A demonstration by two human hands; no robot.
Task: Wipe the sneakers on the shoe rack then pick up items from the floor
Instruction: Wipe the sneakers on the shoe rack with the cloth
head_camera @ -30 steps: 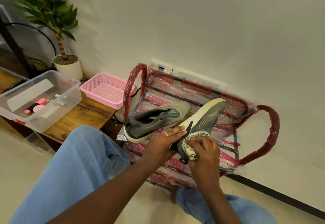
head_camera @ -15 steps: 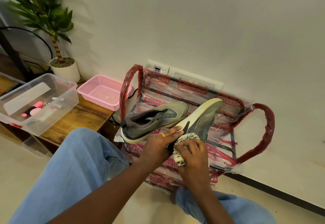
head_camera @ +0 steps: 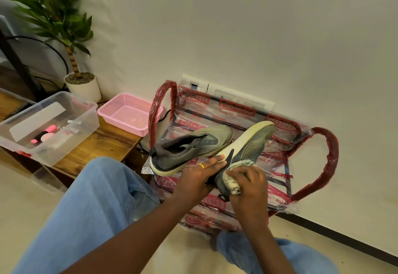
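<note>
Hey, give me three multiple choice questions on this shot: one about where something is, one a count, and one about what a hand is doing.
1. Where is the basket? A on the bench; B on the floor; C on a chair.
2. How many sneakers show? A one; B two; C three.
3. The right hand is: A empty; B pressing a cloth on a sneaker; C holding a brush.

Answers: 1 A, it sits on the wooden top. 2 B, one lies flat and one is tilted up. 3 B, its fingers curl round the cloth against the tilted shoe.
</note>
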